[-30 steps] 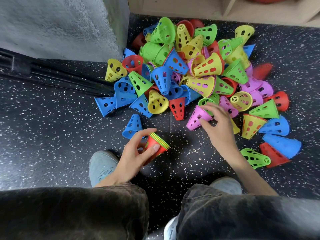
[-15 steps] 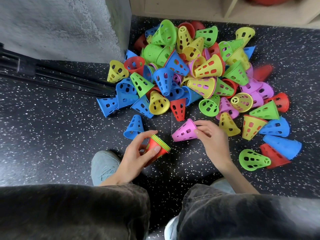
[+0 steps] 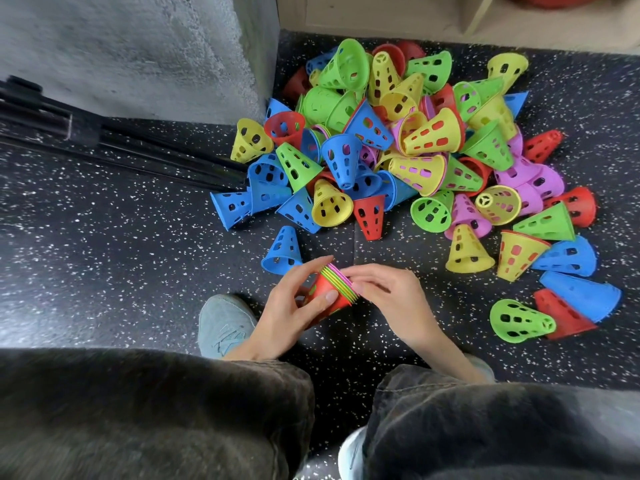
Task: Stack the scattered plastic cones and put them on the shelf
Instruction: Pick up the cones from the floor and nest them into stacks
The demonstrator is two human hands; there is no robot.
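My left hand [image 3: 287, 313] grips a short stack of nested cones [image 3: 327, 292], red on the outside with yellow, green and pink rims showing. My right hand [image 3: 391, 296] is at the stack's open end, its fingertips on the pink cone pushed into it. A big pile of loose perforated cones [image 3: 415, 150] in blue, green, yellow, red and pink lies on the speckled black floor beyond my hands. A single blue cone [image 3: 282, 251] stands just behind my left hand. The wooden shelf [image 3: 381, 15] runs along the top edge.
A grey concrete block [image 3: 138, 53] fills the upper left, with black tripod legs [image 3: 121, 147] lying on the floor at its base. My knees and a light blue shoe [image 3: 223, 323] are in the foreground. A green cone [image 3: 517, 320] and a red and a blue one lie at the right.
My right hand picked a pink cone from the pile's near edge, carried it left and slid it into the stack held by my left hand.
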